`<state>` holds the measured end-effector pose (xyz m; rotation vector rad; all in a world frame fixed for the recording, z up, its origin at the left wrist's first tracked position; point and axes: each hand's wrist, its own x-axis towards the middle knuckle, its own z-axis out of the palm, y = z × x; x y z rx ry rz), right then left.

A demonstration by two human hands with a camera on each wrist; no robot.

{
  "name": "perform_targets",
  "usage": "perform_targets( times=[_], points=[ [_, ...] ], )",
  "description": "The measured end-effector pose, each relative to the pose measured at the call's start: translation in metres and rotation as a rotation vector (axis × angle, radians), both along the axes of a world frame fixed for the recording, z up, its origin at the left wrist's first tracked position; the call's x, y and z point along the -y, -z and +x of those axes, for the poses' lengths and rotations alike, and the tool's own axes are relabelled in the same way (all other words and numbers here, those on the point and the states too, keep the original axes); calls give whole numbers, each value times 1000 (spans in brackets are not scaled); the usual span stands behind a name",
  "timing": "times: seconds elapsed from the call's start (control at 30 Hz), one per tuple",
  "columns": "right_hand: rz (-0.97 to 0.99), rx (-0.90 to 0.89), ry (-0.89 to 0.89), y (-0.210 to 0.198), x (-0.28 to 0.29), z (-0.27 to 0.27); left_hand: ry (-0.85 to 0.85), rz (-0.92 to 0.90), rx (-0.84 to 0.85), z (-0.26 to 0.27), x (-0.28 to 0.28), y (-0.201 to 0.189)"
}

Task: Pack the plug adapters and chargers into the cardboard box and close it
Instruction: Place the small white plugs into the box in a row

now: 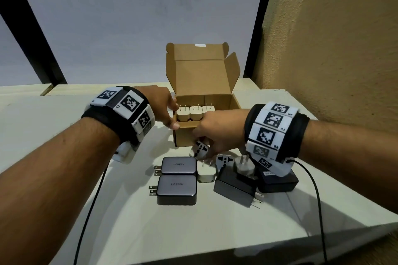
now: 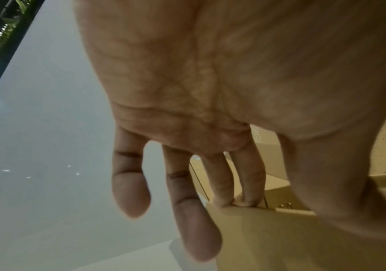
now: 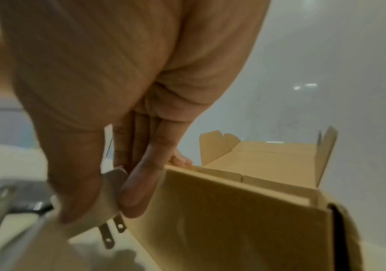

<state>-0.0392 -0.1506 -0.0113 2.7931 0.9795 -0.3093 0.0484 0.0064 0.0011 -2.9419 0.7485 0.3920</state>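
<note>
An open cardboard box (image 1: 183, 135) stands mid-table with its lid up; three white chargers (image 1: 195, 113) sit in its front row, prongs up. My left hand (image 1: 174, 116) rests on the box's front left corner: two straight fingertips (image 2: 247, 200) touch the rim and the thumb lies against the front wall. Just in front of the box, my right hand (image 1: 203, 146) pinches a white plug adapter (image 1: 199, 149) between thumb and fingers, its prongs (image 3: 110, 232) pointing down. Two grey chargers (image 1: 178, 164), a small white charger (image 1: 206, 174) and another white adapter (image 1: 225, 160) lie on the table.
A black power adapter (image 1: 234, 187), a white plug (image 1: 244, 166) and a black block (image 1: 277, 184) lie under my right wrist. Black cables trail off both wrists. The white table's (image 1: 215, 232) front edge is near; a textured wall (image 1: 333, 49) rises on the right.
</note>
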Motion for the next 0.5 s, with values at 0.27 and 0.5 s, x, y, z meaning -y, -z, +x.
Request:
perform_targets(
  times=[0.27,0.5],
  points=[
    [354,42,278,-34,43,11,-12,-1,7,0,1,3],
    [221,202,412,-20,71,43,-12,-11,31,3,-4,5]
  ],
)
